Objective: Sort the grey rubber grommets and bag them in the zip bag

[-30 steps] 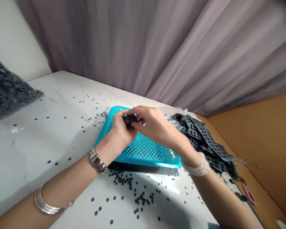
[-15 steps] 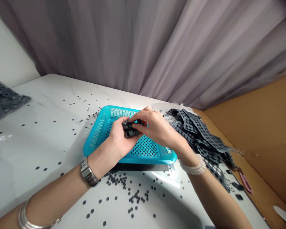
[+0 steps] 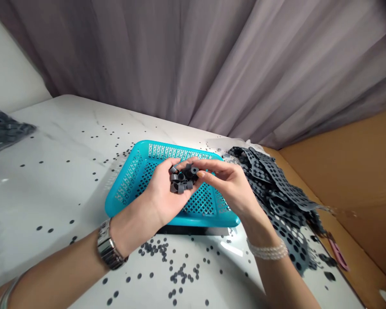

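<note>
Dozens of small, flat, dark grey discs (image 3: pixel 180 290) lie on the near part of the white, marble-patterned table (image 3: pixel 61 193). Beyond them, the two hands meet above a turquoise, rectangular, perforated plastic basket (image 3: pixel 199 222). Cupped palm up, the left hand (image 3: pixel 162 197) bears a heap of short, dark grey, ring-shaped pieces (image 3: pixel 181 188); the right hand's (image 3: pixel 234 184) thumb touches one at the heap's edge, though whether it is pinched cannot be told. Pleated grey-purple curtain (image 3: pixel 148 56) hangs behind.
</note>
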A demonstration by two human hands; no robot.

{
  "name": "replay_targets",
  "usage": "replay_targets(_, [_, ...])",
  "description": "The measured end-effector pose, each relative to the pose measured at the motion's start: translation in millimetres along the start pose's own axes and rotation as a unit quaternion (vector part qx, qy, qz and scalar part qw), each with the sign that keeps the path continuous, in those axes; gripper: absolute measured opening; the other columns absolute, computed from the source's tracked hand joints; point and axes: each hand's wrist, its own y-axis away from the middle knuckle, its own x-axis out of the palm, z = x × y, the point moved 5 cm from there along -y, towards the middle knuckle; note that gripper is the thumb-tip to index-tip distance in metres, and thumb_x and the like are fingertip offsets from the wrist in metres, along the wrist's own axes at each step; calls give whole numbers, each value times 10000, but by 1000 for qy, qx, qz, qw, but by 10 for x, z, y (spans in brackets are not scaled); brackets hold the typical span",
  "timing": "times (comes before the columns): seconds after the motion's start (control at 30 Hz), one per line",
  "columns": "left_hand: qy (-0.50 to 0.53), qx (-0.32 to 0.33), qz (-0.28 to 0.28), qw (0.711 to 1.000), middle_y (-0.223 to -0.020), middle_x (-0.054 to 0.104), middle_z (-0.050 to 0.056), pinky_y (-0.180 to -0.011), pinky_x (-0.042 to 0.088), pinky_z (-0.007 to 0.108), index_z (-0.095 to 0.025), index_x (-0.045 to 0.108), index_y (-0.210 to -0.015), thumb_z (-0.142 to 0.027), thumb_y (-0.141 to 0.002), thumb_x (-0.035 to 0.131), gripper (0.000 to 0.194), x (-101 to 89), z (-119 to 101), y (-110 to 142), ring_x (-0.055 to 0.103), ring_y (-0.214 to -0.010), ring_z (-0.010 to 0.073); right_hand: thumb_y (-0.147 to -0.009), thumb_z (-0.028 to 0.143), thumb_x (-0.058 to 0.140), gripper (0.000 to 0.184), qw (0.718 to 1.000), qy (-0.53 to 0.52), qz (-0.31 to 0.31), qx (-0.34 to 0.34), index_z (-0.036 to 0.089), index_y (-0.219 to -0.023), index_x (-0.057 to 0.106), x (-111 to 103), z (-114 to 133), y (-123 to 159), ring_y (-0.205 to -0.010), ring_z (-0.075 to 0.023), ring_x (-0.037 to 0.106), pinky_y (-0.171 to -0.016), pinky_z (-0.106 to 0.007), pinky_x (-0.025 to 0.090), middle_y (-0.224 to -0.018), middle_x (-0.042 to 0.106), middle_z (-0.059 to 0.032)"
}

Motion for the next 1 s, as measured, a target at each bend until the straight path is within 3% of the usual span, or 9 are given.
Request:
replay_targets(0.27, [-58, -3, 26, 998, -801, 668, 77, -676, 564, 286, -158, 633, -804, -20, -801, 452, 228, -19, 67, -27, 647, -748, 169, -826, 277, 658, 183, 1000, 23, -15, -2, 282, -988, 742, -71, -115, 73, -1047, -217, 649, -998, -449, 462, -1062, 730, -17])
replay_targets(0.5, [-29, -30, 25, 999, -787, 686, 61, -592, 536, 254, -206, 664, -885, -2, -804, 449, 308, -55, 113, 65, 657, -730, 185, -804, 309, 681, 134, 999, 20, -43, 20, 229, -899, 733, -94, -187, 115, -910, -191, 659, -895, -391, 503, -949, 731, -37])
replay_targets(0.63, [-38, -47, 42, 997, -767, 670, 58, -520, 497, 212, -182, 667, -896, 30, -809, 401, 352, 2, 101, 161, 632, -641, 148, -826, 278, 655, 83, 997, -53, -47, 16, 200, -835, 683, -66, -209, 122, -866, -155, 641, -864, -326, 493, -893, 705, -29])
replay_targets(0.73, [-51, -50, 59, 996, -799, 659, 79, -545, 516, 215, -148, 659, -894, 29, -815, 410, 316, -14, 111, 112, 622, -647, 139, -842, 273, 628, 73, 991, -119, -48, 32, 202, -853, 641, -70, -260, 122, -858, -148, 630, -815, -301, 489, -889, 686, -30])
replay_targets(0.8, [-44, -42, 39, 997, -834, 655, 91, -578, 536, 225, -136, 650, -914, 20, -807, 462, 267, -62, 119, 35, 626, -689, 144, -837, 263, 620, 103, 983, -163, -54, 60, 208, -920, 646, -90, -310, 121, -882, -158, 632, -804, -300, 491, -889, 681, -36])
replay_targets(0.9, [-34, -39, 5, 999, -889, 650, 107, -571, 542, 235, -134, 639, -959, 26, -773, 523, 271, -114, 138, -52, 625, -730, 158, -831, 239, 604, 191, 963, -239, -60, 110, 205, -1007, 669, -119, -385, 120, -927, -165, 641, -860, -306, 494, -919, 691, -45])
replay_targets(1.0, [-24, -48, 9, 999, -911, 647, 106, -576, 545, 236, -144, 640, -942, 35, -760, 526, 279, -114, 147, -75, 618, -727, 150, -822, 199, 608, 179, 925, -330, -76, 171, 185, -977, 695, -130, -469, 127, -904, -146, 659, -925, -281, 493, -948, 713, -48])
